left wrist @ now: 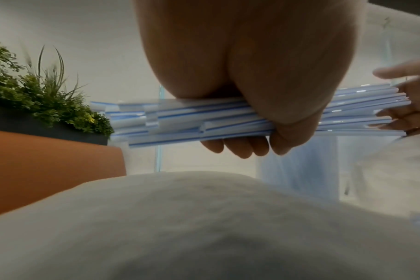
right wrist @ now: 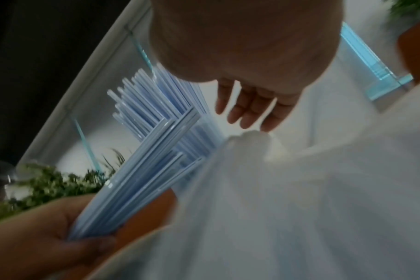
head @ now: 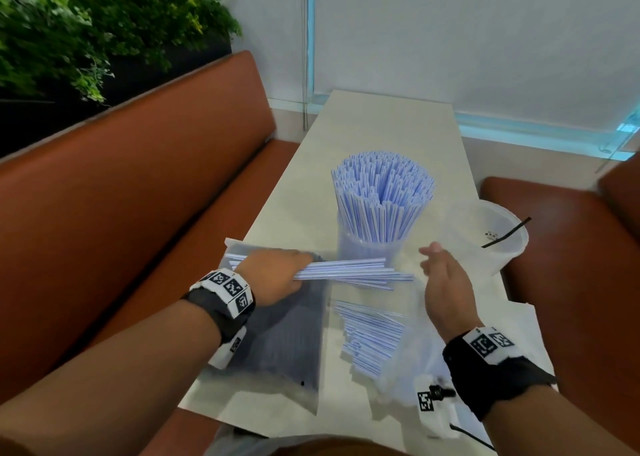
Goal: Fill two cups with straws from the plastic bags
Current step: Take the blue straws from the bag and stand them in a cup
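Gripping a bundle of blue-striped straws (head: 349, 272) near one end, the left hand (head: 273, 275) is held above the table (head: 304, 192), its fingers curled under the bundle and the thumb pressed on top — this wrap is plainly seen from the left wrist. The bundle lies roughly level and points toward the right hand (head: 446, 289), which is held open with fingers straight and slightly spread; nothing is held in it. From the left wrist, the fingertips (left wrist: 393, 115) of the right hand are seen at the free ends of the bundle, though whether they touch cannot be told.

Just behind the bundle a clear cup (head: 370, 251) is stood upright, packed with straws (head: 381, 192) that fan out above its rim. A second clear cup (head: 485, 237) is placed to its right at the table's edge, with one black straw (head: 505, 233) across its mouth. Under the left forearm a plastic bag of dark straws (head: 277, 344) is laid flat, and beside it — below the right hand — a clear bag (head: 398, 362) with blue-striped straws (head: 370, 334) inside is spread. Orange bench seats (head: 138, 185) are seen on both sides, with greenery (head: 86, 22) at far left.
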Demonstrator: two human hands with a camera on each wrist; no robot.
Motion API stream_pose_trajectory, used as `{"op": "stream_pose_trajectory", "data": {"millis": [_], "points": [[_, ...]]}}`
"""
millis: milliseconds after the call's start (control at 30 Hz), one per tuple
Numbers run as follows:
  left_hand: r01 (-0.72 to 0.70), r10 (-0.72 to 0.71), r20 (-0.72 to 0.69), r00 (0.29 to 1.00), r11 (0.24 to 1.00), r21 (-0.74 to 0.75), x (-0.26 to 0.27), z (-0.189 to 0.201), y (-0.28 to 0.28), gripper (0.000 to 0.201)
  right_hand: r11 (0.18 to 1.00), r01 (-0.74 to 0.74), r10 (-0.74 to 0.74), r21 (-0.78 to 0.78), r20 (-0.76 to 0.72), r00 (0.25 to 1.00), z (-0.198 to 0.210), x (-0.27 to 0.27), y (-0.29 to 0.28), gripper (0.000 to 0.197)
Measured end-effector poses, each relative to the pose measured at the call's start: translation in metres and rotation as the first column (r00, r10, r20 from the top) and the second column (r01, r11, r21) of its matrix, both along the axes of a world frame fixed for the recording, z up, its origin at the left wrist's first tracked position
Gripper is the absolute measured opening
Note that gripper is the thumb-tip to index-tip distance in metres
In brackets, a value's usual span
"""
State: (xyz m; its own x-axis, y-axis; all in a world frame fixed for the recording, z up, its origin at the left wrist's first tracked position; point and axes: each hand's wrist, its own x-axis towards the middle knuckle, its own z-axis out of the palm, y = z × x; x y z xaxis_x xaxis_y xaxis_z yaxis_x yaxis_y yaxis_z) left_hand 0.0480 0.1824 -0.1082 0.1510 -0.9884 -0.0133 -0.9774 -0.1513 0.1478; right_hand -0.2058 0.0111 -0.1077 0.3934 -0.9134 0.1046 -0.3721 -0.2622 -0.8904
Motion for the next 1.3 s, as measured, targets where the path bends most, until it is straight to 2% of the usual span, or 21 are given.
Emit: {"op": "stream_pose_trajectory", "data": {"millis": [33, 67, 133, 167, 300, 333, 400, 467, 500, 567, 633, 667, 700, 767, 800, 867, 933, 1067, 1200, 1300], "points": [[0.005, -0.005, 0.006, 1.0, 1.0, 0.002, -0.006, 0.001, -0.005, 0.033, 0.997, 0.001, -0.013, 0.076, 0.152, 0.988, 0.006, 0.003, 0.004, 0.059], [0.018, -0.018, 0.005, 1.0, 1.0, -0.011, -0.013, 0.002, -0.01, 0.03, 0.987, -0.044, 0.008, 0.154, 0.228, 0.974, 0.011, 0.006, 0.007, 0.052], [0.066, -0.066, -0.004, 0.998, 0.996, -0.056, -0.031, 0.005, -0.023, 0.025, 0.95, -0.184, 0.121, 0.251, 0.247, 0.962, 0.019, 0.01, 0.014, 0.035], [0.086, -0.087, -0.001, 0.996, 0.994, -0.069, -0.04, 0.007, -0.028, 0.024, 0.948, -0.201, 0.135, 0.247, 0.259, 0.956, 0.022, 0.011, 0.016, 0.027], [0.096, -0.093, 0.037, 0.995, 0.989, -0.116, -0.06, 0.014, -0.046, 0.024, 0.992, 0.038, -0.089, 0.122, 0.452, 0.888, 0.028, 0.003, 0.006, 0.011], [0.102, -0.096, 0.052, 0.994, 0.986, -0.132, -0.064, 0.015, -0.05, 0.026, 0.993, 0.01, -0.06, 0.114, 0.442, 0.895, 0.029, 0.002, 0.005, 0.012], [0.115, -0.105, 0.074, 0.992, 0.98, -0.163, -0.077, 0.017, -0.057, 0.026, 0.986, -0.116, 0.074, 0.121, 0.306, 0.949, 0.028, 0.004, 0.008, 0.023], [0.112, -0.102, 0.071, 0.992, 0.979, -0.172, -0.088, 0.018, -0.061, 0.024, 0.966, -0.185, 0.138, 0.18, 0.244, 0.96, 0.027, 0.006, 0.012, 0.031], [0.105, -0.096, 0.06, 0.994, 0.98, -0.171, -0.091, 0.019, -0.062, 0.023, 0.959, -0.186, 0.127, 0.216, 0.26, 0.957, 0.027, 0.006, 0.012, 0.034], [0.073, -0.071, 0.015, 0.997, 0.979, -0.188, -0.091, 0.025, -0.062, 0.02, 0.918, -0.173, 0.024, 0.356, 0.385, 0.923, 0.029, 0.004, 0.009, 0.042], [-0.007, -0.041, -0.165, 0.985, 0.961, -0.275, -0.088, 0.039, -0.059, 0.012, 0.833, -0.175, -0.138, 0.525, 0.503, 0.853, 0.031, 0.002, 0.006, 0.051], [-0.061, -0.052, -0.321, 0.946, 0.942, -0.33, -0.089, 0.048, -0.058, 0.01, 0.791, -0.176, -0.195, 0.586, 0.514, 0.835, 0.031, 0.001, 0.006, 0.055], [-0.121, -0.088, -0.485, 0.87, 0.915, -0.384, -0.091, 0.06, -0.057, 0.01, 0.755, -0.18, -0.222, 0.63, 0.504, 0.835, 0.03, 0.002, 0.007, 0.058], [-0.267, -0.214, -0.725, 0.654, 0.832, -0.486, -0.101, 0.086, -0.057, 0.012, 0.697, -0.203, -0.22, 0.687, 0.475, 0.852, 0.029, 0.006, 0.012, 0.061], [-0.342, -0.294, -0.796, 0.529, 0.785, -0.517, -0.105, 0.097, -0.06, 0.011, 0.666, -0.222, -0.215, 0.712, 0.468, 0.857, 0.029, 0.008, 0.016, 0.063], [-0.449, -0.454, -0.837, 0.306, 0.706, -0.547, -0.111, 0.114, -0.067, 0.012, 0.606, -0.264, -0.222, 0.75, 0.478, 0.85, 0.033, 0.014, 0.022, 0.066], [-0.511, -0.536, -0.823, 0.188, 0.662, -0.548, -0.115, 0.118, -0.076, 0.016, 0.557, -0.305, -0.243, 0.773, 0.503, 0.83, 0.037, 0.02, 0.028, 0.069], [-0.562, -0.509, -0.855, 0.101, 0.68, -0.471, -0.126, 0.106, -0.088, 0.012, 0.481, -0.393, -0.247, 0.784, 0.551, 0.797, 0.044, 0.027, 0.034, 0.066], [-0.597, -0.528, -0.847, 0.065, 0.659, -0.457, -0.118, 0.107, -0.091, 0.016, 0.502, -0.364, -0.277, 0.785, 0.544, 0.792, 0.039, 0.022, 0.031, 0.062], [-0.602, -0.504, -0.86, 0.082, 0.663, -0.446, -0.12, 0.105, -0.091, 0.019, 0.506, -0.427, -0.161, 0.75, 0.568, 0.807, 0.04, 0.023, 0.033, 0.067]]}}
